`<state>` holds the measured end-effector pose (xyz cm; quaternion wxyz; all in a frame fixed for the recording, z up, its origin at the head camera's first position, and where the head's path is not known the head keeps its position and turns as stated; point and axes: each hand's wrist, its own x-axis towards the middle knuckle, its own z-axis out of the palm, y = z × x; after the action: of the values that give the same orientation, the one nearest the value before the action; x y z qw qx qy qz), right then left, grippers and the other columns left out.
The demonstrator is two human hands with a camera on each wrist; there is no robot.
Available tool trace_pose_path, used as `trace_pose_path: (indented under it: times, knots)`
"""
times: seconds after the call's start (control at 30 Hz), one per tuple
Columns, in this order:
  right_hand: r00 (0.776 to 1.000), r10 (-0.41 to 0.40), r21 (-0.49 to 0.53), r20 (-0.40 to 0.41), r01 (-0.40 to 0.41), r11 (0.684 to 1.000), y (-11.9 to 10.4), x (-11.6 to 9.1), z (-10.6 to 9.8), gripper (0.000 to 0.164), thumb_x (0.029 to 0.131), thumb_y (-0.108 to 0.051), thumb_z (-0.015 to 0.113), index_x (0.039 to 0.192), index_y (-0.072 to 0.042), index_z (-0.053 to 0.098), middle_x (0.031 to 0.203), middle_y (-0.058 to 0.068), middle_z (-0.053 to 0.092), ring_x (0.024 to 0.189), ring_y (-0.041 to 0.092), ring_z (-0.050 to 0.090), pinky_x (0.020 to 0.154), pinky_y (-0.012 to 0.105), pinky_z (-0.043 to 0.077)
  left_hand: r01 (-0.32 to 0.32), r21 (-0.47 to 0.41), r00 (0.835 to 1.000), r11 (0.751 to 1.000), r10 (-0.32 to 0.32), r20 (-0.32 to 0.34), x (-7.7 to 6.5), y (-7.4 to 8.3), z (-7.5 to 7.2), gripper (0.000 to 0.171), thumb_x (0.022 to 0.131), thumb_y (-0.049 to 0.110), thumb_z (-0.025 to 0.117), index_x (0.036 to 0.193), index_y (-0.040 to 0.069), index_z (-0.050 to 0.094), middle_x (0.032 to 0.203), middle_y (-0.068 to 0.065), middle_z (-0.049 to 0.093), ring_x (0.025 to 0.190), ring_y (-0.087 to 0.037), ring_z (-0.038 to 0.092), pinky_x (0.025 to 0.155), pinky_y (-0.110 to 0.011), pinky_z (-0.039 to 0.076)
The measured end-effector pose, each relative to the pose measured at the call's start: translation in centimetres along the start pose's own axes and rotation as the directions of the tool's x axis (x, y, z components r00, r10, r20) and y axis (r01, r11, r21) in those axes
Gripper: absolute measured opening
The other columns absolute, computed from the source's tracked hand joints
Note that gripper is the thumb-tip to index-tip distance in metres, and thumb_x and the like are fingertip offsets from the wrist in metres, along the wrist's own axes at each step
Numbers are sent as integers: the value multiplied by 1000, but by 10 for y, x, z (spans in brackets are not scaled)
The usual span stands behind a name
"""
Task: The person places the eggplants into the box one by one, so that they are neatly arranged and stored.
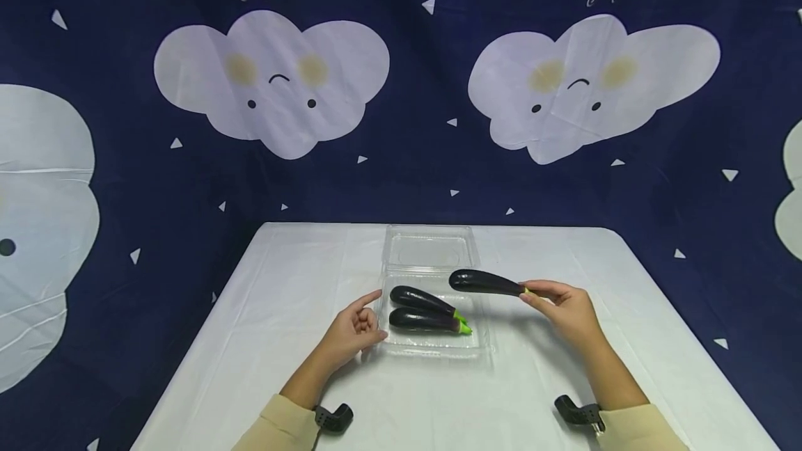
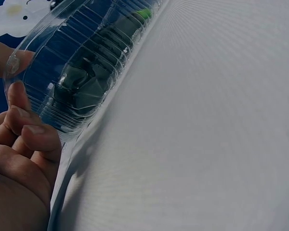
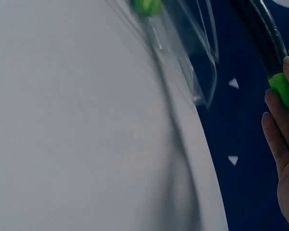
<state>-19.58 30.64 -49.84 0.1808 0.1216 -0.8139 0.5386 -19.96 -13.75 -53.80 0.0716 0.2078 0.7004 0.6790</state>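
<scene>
My right hand (image 1: 571, 312) pinches an eggplant (image 1: 482, 282) by its green stem end, fingertips and thumb on the cap. The eggplant is raised over the right part of a clear plastic clamshell box (image 1: 432, 351), its round dark end pointing left. In the right wrist view its bright green cap (image 3: 282, 90) lies between thumb and fingers. Two more eggplants, a rear one (image 1: 421, 300) and a front one (image 1: 422, 319), lie side by side in the box, stems to the right. At the box's left side, my left hand (image 1: 352, 329) touches the rim with extended index finger and thumb.
The box's clear lid (image 1: 429, 252) is folded back on the table, away from me. A white cloth covers the table (image 1: 301, 263). Behind and beside it hangs a dark blue curtain (image 1: 426, 179) with clouds and triangles. Black camera mounts (image 1: 335, 418) sit at both wrists.
</scene>
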Motion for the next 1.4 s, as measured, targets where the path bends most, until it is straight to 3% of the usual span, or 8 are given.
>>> trace_pose_path:
  times: [0.27,0.57,0.7,0.87,1.0,1.2,1.4]
  knots:
    - [987,-151,147,60,141,979,-19,-8,31,24,83,17,80,104,7,78,104,23,75,101,10,71,93,20,52,-4,-3,1000,1000,4,9,1,-1,-1,84,84,-10,78,158,-7,38,81,-7,60,60,-10,51,51,-20,45]
    - [972,-210,186,108,188,964,-30,-12,53,27,79,20,82,101,4,80,102,21,76,98,15,72,92,21,53,-10,-4,1000,1000,10,4,2,1,-1,84,83,-11,78,158,-7,38,81,-7,60,62,-10,52,51,-20,44]
    - [967,-223,167,123,201,965,-31,-12,61,28,77,22,82,99,5,80,100,19,76,96,16,73,91,21,53,-15,-3,1000,1000,16,7,3,1,-1,84,84,-11,77,158,-9,37,81,-6,60,62,-10,52,52,-19,44]
    - [955,-264,52,136,260,964,-27,-15,71,29,73,18,86,96,2,81,97,12,78,91,18,74,90,17,51,-16,-12,1000,1000,16,13,3,-1,-1,85,84,-10,77,158,-9,36,80,-5,60,62,-9,52,52,-20,45]
    - [930,-336,-9,152,341,940,-27,-17,76,32,70,11,92,96,-4,82,97,6,78,89,18,75,90,15,50,-17,-21,1000,1000,17,18,3,-2,-1,85,84,-10,77,158,-9,36,80,-5,59,62,-9,51,52,-20,45]
    - [860,-476,3,182,484,875,-23,-16,83,34,70,5,95,98,-7,82,98,4,79,90,24,76,91,19,52,-30,-27,999,999,31,17,3,-2,0,85,82,-12,77,157,-11,36,80,-5,58,63,-9,51,53,-19,44]
    - [824,-526,40,211,531,847,-24,-18,92,32,72,6,93,99,-4,81,99,5,78,89,26,76,90,20,54,-15,-13,1000,1000,15,9,1,2,1,85,83,-12,77,157,-9,37,81,-6,59,64,-10,51,55,-19,45]
